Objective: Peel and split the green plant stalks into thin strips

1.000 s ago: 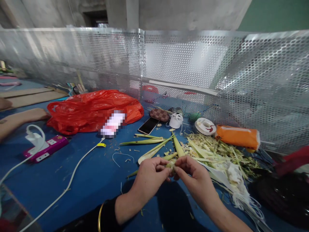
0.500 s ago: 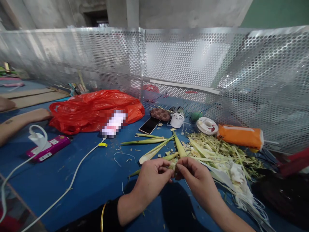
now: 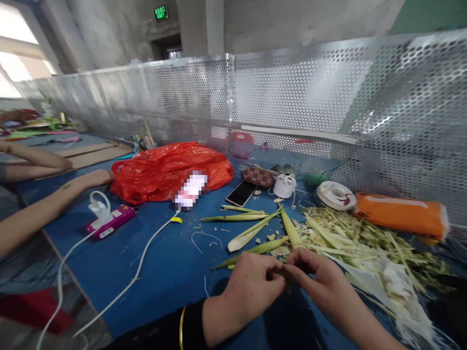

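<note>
Item: small piece (image 3: 287, 278) of plant-like matter, greenish-brown, blurred, mostly covered by fingers. Place: between the two sets of fingertips, above the blue table (image 3: 164, 277). From the left hand (image 3: 251, 284) it lies at about 3 o'clock; from the right hand (image 3: 323, 279), at about 9. Neither hand is clearly nearer; both meet at it. Long axis: a short lower part seems to hang toward 6 o'clock, but blur and cover leave the true axis and pointing end undetermined.

Hands: two, bare. Left, fingers curled, thumb and forefinger nearly closed, apparently pinching the piece. Right, fingers bent, thumb and forefinger drawn together at the piece's other side, apparently pinching it too.

Beyond the hands, taking their meeting point as centre:
- Pale spear-shaped leaf (image 3: 291, 228), at 12 o'clock, long axis running roughly 11 to 5, narrow tip toward 11; right hand nearer.
- Green leaf (image 3: 251, 250), at 10 to 11 o'clock, long axis running 8 to 2, thin tip toward 8; left hand nearer.
- Heap of shredded strips (image 3: 350, 236), at 1 to 3 o'clock; right hand nearer.
- Dark-screened phone (image 3: 241, 193), at 11 o'clock, well apart from both hands.
</note>
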Motion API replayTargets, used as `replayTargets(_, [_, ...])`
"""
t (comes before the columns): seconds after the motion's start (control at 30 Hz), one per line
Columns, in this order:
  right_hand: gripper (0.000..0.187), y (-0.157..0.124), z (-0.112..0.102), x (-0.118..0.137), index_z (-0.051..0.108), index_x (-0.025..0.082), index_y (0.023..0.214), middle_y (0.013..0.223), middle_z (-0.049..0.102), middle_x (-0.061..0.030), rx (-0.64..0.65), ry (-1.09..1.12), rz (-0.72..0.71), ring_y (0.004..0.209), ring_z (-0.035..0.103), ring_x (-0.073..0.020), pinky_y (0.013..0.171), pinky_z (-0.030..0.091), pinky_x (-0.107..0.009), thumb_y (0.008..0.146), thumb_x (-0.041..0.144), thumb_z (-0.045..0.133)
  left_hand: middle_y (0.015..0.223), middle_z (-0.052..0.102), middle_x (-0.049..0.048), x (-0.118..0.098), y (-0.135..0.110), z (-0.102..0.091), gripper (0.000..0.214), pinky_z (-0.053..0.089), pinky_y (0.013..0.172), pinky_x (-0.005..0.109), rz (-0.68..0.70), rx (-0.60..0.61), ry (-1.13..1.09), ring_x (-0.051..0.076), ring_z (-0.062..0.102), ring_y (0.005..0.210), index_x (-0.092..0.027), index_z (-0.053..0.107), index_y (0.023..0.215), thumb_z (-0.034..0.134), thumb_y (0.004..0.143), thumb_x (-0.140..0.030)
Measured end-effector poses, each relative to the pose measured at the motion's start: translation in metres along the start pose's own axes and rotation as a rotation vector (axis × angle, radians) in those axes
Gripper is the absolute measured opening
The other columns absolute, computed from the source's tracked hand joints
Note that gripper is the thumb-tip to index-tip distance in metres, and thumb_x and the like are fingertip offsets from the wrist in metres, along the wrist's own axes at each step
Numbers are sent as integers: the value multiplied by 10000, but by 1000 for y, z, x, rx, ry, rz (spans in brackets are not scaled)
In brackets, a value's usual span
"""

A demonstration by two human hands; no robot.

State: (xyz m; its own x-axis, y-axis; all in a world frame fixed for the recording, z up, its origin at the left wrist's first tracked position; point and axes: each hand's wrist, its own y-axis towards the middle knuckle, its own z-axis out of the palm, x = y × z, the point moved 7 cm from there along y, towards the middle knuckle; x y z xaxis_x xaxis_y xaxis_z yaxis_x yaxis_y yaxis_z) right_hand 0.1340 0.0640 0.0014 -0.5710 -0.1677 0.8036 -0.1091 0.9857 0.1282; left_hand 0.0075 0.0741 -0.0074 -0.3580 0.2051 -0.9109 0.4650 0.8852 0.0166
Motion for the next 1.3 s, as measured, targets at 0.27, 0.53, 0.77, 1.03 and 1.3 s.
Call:
replayTargets(0.27, [217, 1, -4, -1, 524, 213, 627, 575, 504, 20, 28, 110, 75, 560, 459, -153, 528, 354, -258, 806, 334, 513, 583, 638, 8, -4, 0, 4, 154, 373, 515, 225, -7, 79, -31, 148, 568, 555, -165, 661, 613, 532, 697, -173])
replayTargets(0.53, [164, 2, -11, 14, 489, 208, 678, 644, 521, 23, -126, -10, -74, 598, 466, -135, 554, 365, -235, 843, 200, 487, 585, 639, 10, 2, 1, 20, 62, 513, 598, 277, -238, 289, -469, 138, 615, 536, -157, 627, 680, 587, 707, -195])
replayTargets(0.77, [134, 1, -5, 9, 524, 201, 696, 641, 548, 30, -131, 5, -52, 605, 476, -127, 551, 371, -222, 825, 168, 522, 633, 659, 26, 0, -4, 26, 210, 451, 510, 200, -344, 393, -606, 89, 595, 472, -135, 595, 720, 597, 745, -343])
replayTargets(1.03, [152, 0, 3, 13, 522, 195, 660, 613, 513, 41, -26, 150, -12, 591, 473, -119, 541, 369, -213, 807, 156, 514, 510, 581, -12, 13, -6, 31, 188, 453, 458, 199, -403, 384, -534, 74, 517, 403, -136, 579, 612, 651, 670, -300])
replayTargets(1.3, [142, -2, 6, 17, 517, 204, 701, 647, 529, 32, -88, 103, -110, 615, 486, -127, 560, 376, -222, 837, 165, 514, 474, 575, -6, 15, -8, 34, 171, 428, 441, 196, -440, 408, -515, 69, 492, 364, -135, 591, 567, 586, 676, -266])
